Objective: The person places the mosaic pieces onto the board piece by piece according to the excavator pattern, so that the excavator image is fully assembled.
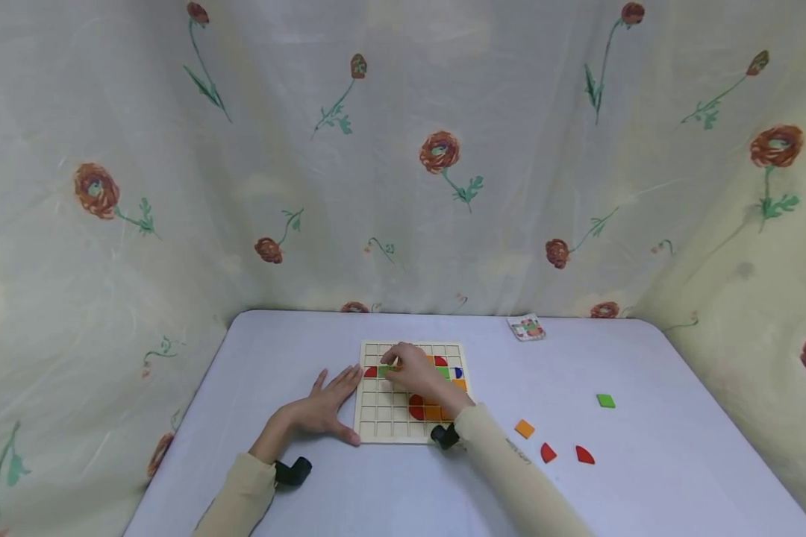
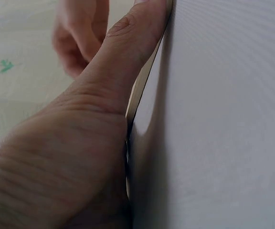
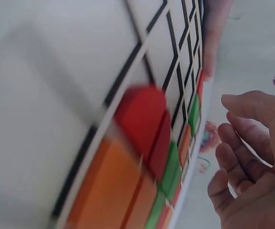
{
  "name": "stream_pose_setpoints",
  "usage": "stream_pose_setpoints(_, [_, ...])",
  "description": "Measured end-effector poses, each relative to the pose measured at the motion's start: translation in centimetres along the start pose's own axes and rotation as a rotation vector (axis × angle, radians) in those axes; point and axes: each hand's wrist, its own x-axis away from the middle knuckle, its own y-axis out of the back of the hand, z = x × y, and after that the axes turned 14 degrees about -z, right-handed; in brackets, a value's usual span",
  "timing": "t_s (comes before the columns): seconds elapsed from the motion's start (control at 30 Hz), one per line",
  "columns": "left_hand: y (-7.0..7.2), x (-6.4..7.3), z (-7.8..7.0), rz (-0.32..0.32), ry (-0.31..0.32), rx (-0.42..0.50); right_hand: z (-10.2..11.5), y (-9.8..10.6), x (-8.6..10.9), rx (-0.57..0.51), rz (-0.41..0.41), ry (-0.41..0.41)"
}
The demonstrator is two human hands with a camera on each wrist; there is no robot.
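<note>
A cream grid board (image 1: 376, 429) lies on the table, with several flat coloured pieces in its squares. My left hand (image 1: 325, 406) spreads against the board's left side, fingertips at the upper edge and thumb by the near corner; the left wrist view shows the thumb side (image 2: 118, 62) along the board's edge. Over the board's upper middle hovers my right hand (image 1: 416, 371), fingers loosely bent. In the right wrist view that hand (image 3: 252, 148) has its thumb apart and nothing visible between the fingers. Below it are a red piece (image 3: 140, 117), orange piece (image 3: 106, 186) and green piece (image 3: 171, 171).
Right of the board lie a loose orange square (image 1: 525, 429), two red quarter-round pieces, one nearer (image 1: 548, 453) and one farther right (image 1: 584, 455), and a green piece (image 1: 606, 400). A printed card or packet (image 1: 527, 327) sits near the far edge. A flowered curtain (image 1: 403, 186) hangs behind.
</note>
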Motion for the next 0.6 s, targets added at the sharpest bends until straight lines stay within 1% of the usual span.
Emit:
stream_pose_setpoints(0.1, [0.0,0.0,-0.1,-0.004,0.004,0.005,-0.4,1.7,1.7,-0.031,-0.004,-0.003])
stream_pose_setpoints(0.2, [-0.1,0.1,0.0,-0.015,0.008,0.0,-0.8,3.5,3.7,-0.045,0.009,-0.025])
stream_pose_setpoints(0.27, [-0.2,0.1,0.0,-0.02,0.01,0.0,-1.5,4.5,5.1,-0.04,0.02,-0.045])
stream_pose_setpoints(0.4, [-0.1,0.2,-0.2,-0.026,0.01,0.012,-3.7,7.0,7.9,-0.023,0.033,-0.097])
stream_pose_setpoints(0.5, [0.0,0.2,-0.4,-0.027,0.008,0.015,-5.8,9.4,10.0,-0.034,0.016,-0.152])
stream_pose_setpoints(0.6, [0.0,0.2,-0.4,-0.025,0.007,0.014,-8.1,12.0,12.2,-0.048,-0.021,-0.21])
